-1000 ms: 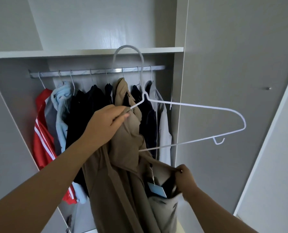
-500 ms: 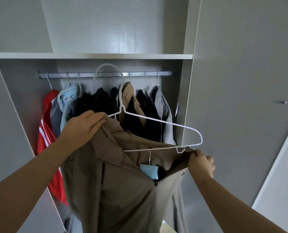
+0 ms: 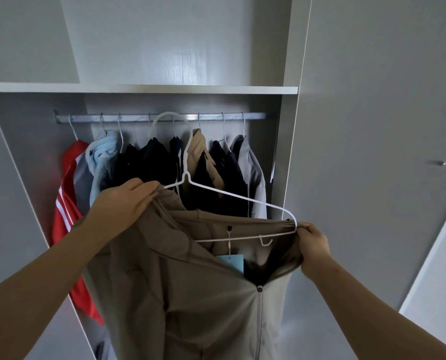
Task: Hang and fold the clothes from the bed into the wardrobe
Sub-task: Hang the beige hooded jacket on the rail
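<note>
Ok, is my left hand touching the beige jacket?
Touching: the head view shows the left hand gripping the jacket at its collar, with no gap.

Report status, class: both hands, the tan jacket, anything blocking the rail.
Left hand grips tan jacket and white hanger; right hand pinches collar at hanger's end. Jacket partly on hanger. Rail crowded with hung clothes.

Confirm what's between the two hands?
Head view: the white hanger and the open collar of the beige jacket, stretched from left hand to right hand.
</note>
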`<state>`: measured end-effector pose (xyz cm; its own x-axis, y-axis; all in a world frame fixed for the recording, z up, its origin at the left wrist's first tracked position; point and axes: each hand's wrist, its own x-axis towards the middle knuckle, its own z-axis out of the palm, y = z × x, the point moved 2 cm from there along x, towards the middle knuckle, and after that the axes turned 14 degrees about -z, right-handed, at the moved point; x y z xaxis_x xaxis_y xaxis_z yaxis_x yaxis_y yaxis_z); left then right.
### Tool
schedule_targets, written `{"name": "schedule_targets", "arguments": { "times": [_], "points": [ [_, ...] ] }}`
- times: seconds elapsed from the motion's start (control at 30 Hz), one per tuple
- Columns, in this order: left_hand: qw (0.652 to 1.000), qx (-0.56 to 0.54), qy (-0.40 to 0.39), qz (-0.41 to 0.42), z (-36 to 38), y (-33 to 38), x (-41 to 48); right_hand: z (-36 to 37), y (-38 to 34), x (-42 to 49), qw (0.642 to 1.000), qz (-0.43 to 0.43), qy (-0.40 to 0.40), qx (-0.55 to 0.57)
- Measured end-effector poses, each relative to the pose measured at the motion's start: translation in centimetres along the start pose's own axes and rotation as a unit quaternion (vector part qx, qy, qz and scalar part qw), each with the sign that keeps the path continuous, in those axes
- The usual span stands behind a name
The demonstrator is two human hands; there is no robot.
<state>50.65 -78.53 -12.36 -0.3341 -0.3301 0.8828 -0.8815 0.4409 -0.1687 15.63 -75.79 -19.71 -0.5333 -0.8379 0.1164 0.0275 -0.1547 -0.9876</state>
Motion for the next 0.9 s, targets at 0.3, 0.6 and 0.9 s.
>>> {"name": "schedule_targets", "arguments": {
  "times": [0.3, 0.6, 0.9],
  "points": [
    [0.998, 0.037, -0.053, 0.009, 0.6, 2.2, -0.7, 0.1, -1.1, 0.1, 0.999, -0.037, 0.001, -0.014],
    [0.916, 0.043, -0.283, -0.282, 2.7, 4.6, -1.8, 2.6, -4.6, -3.6, 0.993, -0.099, -0.018, 0.055],
    [0.701, -0.408, -0.199, -0.549, 0.1, 6.4, 2.2, 4.2, -4.2, -9.1, 0.859, -0.295, -0.365, -0.206]
  ]
}}
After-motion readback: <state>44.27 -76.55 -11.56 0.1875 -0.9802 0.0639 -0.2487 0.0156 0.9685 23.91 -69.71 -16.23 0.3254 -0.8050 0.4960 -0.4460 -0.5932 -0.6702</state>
